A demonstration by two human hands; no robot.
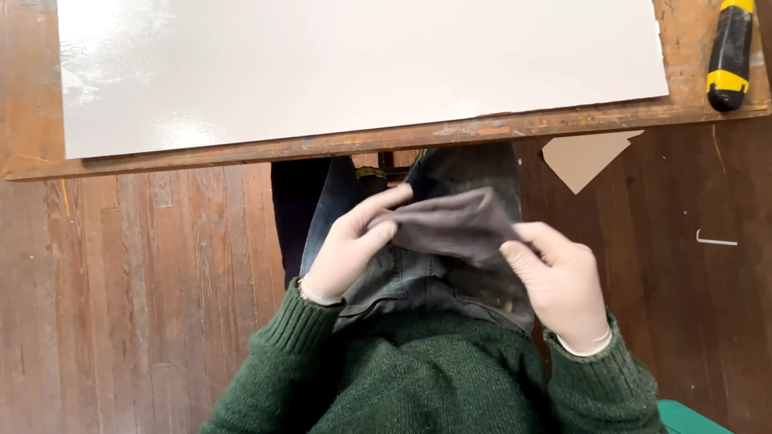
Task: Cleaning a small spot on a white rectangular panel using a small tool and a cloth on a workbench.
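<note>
A small grey-brown cloth [450, 225] is stretched between both of my gloved hands, in front of my jeans. My left hand [350, 245] pinches its left edge with thumb and fingers. My right hand [559, 281] grips its right edge. Both hands wear pale thin gloves, and green knitted sleeves cover my arms. The cloth hangs below the front edge of a worn wooden board [241, 153] that carries a large glossy white panel [362, 64].
A yellow and black utility knife [730, 56] lies at the board's far right corner. On the wooden floor lie a tan cardboard scrap [583, 157] and a small white bent key [714, 239]. A green object [691, 419] shows at the bottom right.
</note>
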